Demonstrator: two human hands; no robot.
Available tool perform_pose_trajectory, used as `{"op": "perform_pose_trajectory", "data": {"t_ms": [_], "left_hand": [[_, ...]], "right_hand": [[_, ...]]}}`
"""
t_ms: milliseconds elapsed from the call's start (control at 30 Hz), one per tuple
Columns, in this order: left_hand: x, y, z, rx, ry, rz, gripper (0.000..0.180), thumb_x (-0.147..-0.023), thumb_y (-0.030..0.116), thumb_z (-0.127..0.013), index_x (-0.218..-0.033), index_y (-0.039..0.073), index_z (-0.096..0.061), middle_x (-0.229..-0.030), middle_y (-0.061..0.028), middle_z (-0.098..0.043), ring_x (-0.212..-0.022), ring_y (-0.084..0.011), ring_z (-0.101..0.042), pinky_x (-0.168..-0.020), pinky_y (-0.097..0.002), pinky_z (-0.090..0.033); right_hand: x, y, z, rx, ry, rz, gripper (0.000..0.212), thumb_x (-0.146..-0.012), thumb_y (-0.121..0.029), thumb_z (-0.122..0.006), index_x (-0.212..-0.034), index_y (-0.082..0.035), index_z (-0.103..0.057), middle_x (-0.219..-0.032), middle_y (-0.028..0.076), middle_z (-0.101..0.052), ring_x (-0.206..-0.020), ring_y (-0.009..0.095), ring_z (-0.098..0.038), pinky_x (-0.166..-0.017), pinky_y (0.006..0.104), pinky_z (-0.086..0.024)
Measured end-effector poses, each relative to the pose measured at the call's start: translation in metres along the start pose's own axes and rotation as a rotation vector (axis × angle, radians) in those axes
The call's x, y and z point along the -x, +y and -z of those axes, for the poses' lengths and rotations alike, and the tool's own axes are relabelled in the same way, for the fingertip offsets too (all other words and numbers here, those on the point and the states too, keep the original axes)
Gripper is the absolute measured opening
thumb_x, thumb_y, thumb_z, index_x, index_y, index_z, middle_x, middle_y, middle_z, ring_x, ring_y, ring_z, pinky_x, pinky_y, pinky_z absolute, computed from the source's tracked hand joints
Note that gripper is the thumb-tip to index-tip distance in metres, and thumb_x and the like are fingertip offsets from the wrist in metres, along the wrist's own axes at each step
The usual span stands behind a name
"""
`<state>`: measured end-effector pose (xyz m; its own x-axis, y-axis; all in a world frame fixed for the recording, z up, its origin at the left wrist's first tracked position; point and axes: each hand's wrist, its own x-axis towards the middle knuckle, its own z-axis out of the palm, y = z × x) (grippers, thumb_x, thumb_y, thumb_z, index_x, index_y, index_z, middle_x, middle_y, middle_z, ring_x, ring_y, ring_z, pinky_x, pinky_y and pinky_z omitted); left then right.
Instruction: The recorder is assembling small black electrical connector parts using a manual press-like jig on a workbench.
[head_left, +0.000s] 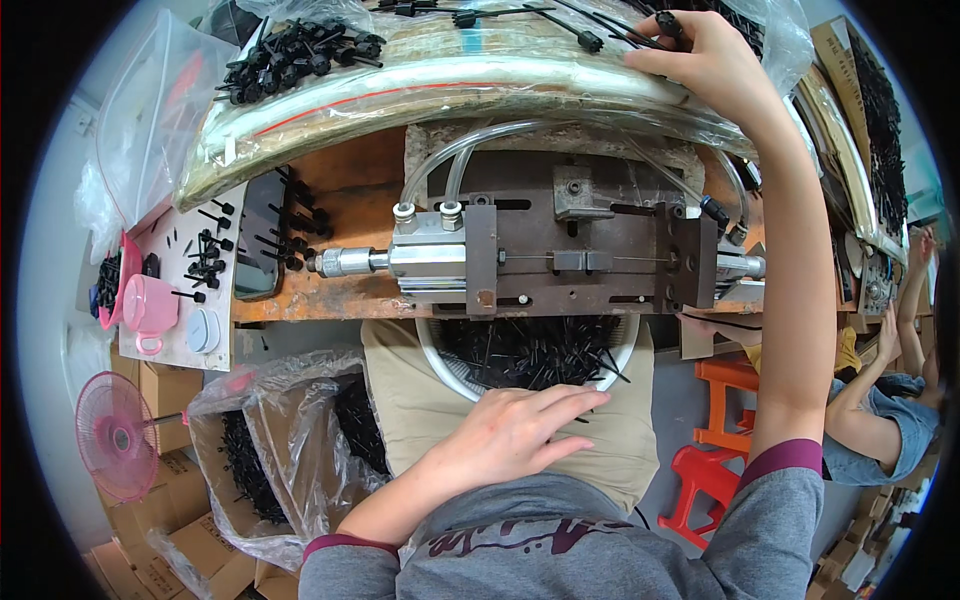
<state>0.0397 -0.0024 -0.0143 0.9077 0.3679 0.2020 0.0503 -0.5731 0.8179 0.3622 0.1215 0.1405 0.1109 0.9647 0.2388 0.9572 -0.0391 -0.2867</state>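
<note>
My right hand [705,62] reaches far out to the plastic-covered shelf above the machine. Its fingers close on a black knob-ended rod [668,24], among other thin black rods. Down at my lap, my left hand [525,428] lies with fingers stretched out, beside the near rim of a white basin [433,358]. The basin holds a heap of black rods [530,350]. Between the hands sits a metal clamping machine [575,225], with a cylinder [430,262] on its left and a small block [582,261] on its middle line.
A pile of black knobbed rods [290,62] lies at the shelf's left. Clear hoses [500,128] arch over the machine. At left are a pink cup [150,303], a pink fan [118,436] and a plastic-lined box [290,450]. Stools [705,490] and another person [880,420] are at right.
</note>
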Motion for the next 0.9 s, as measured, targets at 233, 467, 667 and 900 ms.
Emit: {"op": "perform_pose_trajectory", "data": {"t_ms": [233,467,667,900], "left_hand": [[0.000,0.001,0.000,0.013,-0.003,-0.010,0.046,-0.087,0.029,-0.075,-0.128,0.012,-0.063,-0.119,-0.0071,-0.071,-0.068,-0.0156,-0.071,-0.062,-0.0291,-0.057],[-0.023,0.011,0.015,0.044,0.434,-0.212,0.045,-0.074,0.012,-0.085,-0.116,0.003,-0.070,-0.114,-0.0130,-0.073,-0.075,-0.0173,-0.071,-0.066,-0.0283,-0.054],[-0.040,0.020,0.031,-0.217,0.689,-0.257,0.052,-0.065,0.010,-0.091,-0.110,0.002,-0.065,-0.104,-0.0135,-0.070,-0.092,-0.0274,-0.069,-0.076,-0.0350,-0.053],[-0.038,0.015,0.019,-0.052,0.623,-0.205,0.050,-0.067,0.003,-0.089,-0.111,0.000,-0.067,-0.102,-0.0141,-0.070,-0.089,-0.0252,-0.068,-0.076,-0.0326,-0.057]], "right_hand": [[0.023,-0.034,0.016,-0.386,0.222,-0.235,0.032,-0.078,-0.022,-0.080,-0.098,0.001,-0.071,-0.072,0.007,-0.064,-0.070,0.015,-0.059,-0.070,0.0315,-0.050],[0.103,-0.073,0.002,-0.803,0.002,-0.155,0.032,-0.085,-0.020,-0.078,-0.111,-0.002,-0.073,-0.092,0.001,-0.071,-0.080,0.005,-0.059,-0.067,0.0206,-0.043],[0.179,-0.089,-0.050,-1.009,-0.108,-0.136,0.031,-0.085,-0.009,-0.077,-0.113,0.003,-0.071,-0.099,0.007,-0.071,-0.088,0.009,-0.061,-0.078,0.0249,-0.048],[0.212,-0.097,-0.071,-1.154,-0.100,-0.253,0.027,-0.093,-0.007,-0.068,-0.118,0.004,-0.068,-0.090,0.008,-0.068,-0.086,0.013,-0.062,-0.074,0.0276,-0.049]]}}
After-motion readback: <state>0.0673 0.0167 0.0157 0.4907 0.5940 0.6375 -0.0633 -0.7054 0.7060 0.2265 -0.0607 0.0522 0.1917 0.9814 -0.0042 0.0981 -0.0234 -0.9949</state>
